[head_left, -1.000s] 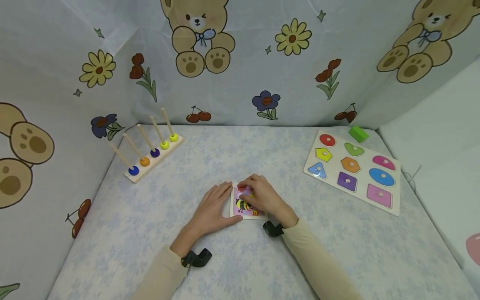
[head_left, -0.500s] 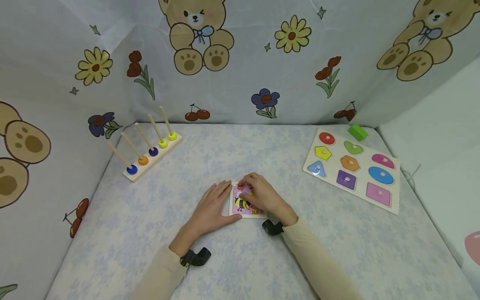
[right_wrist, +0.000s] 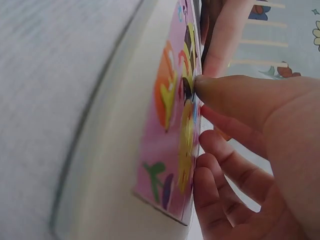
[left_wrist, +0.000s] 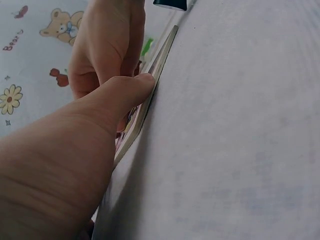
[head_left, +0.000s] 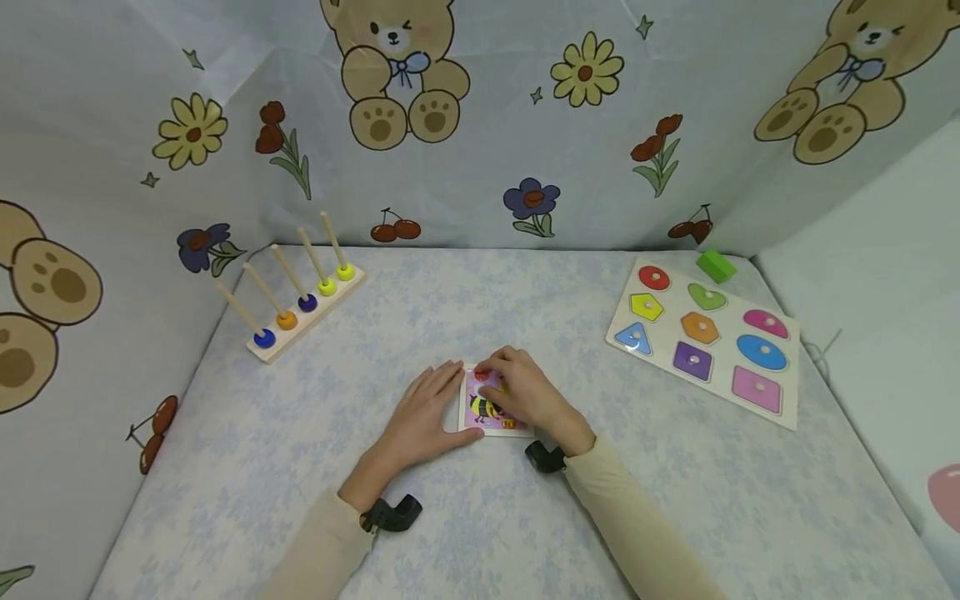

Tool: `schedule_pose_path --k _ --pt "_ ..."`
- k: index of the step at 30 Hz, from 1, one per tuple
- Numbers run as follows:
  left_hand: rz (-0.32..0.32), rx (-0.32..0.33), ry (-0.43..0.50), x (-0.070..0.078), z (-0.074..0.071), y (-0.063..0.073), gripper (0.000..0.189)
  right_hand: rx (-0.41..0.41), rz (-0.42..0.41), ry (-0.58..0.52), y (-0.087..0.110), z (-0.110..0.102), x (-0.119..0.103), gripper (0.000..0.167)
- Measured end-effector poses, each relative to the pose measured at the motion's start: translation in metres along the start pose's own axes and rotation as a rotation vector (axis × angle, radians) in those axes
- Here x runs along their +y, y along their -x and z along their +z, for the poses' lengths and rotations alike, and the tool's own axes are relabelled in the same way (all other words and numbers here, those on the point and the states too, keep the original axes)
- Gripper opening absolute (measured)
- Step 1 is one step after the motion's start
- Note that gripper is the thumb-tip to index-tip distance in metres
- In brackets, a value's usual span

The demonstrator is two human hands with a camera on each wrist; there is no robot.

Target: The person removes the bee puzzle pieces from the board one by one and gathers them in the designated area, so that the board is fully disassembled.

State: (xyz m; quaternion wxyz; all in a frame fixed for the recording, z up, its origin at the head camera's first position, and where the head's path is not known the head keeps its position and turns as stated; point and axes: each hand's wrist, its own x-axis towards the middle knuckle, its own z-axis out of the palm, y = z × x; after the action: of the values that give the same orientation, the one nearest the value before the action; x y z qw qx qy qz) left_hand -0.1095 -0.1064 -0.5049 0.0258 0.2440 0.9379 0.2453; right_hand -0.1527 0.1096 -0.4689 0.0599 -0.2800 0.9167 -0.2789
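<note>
A small square picture puzzle [head_left: 487,408] with a bee on pink lies in a pale frame on the table. My left hand [head_left: 423,421] rests along its left side with nearly straight fingers. The left thumb [left_wrist: 142,80] touches the front edge of the frame in the left wrist view. My right hand [head_left: 528,392] bends over the upper right of the picture. In the right wrist view, the right thumb [right_wrist: 210,90] and bent fingers [right_wrist: 207,185] touch its surface. Whether they pinch a loose piece is hidden.
A wooden peg stand [head_left: 307,317] with coloured beads stands at the back left. At the right lies a shape puzzle board [head_left: 720,337] with knobbed pieces, and a green block [head_left: 717,266] sits behind it. A patterned cloth [head_left: 480,125] hangs behind the table.
The head view shifts slightly. Both hands and the picture puzzle stay in nearly the same place.
</note>
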Motion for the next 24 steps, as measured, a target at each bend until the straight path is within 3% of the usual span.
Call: schedule_pose_path --k 16,24 --pt "0.005 -0.001 0.017 0.0003 -0.0007 0.0009 0.099 -0.007 -0.031 0.031 -0.0033 0.0019 -0.0055 0.027" --pt "0.006 -0.006 0.016 -0.0001 -0.0018 0.0014 0.1 0.002 -0.018 0.062 -0.0021 0.0004 -0.0077 0.033"
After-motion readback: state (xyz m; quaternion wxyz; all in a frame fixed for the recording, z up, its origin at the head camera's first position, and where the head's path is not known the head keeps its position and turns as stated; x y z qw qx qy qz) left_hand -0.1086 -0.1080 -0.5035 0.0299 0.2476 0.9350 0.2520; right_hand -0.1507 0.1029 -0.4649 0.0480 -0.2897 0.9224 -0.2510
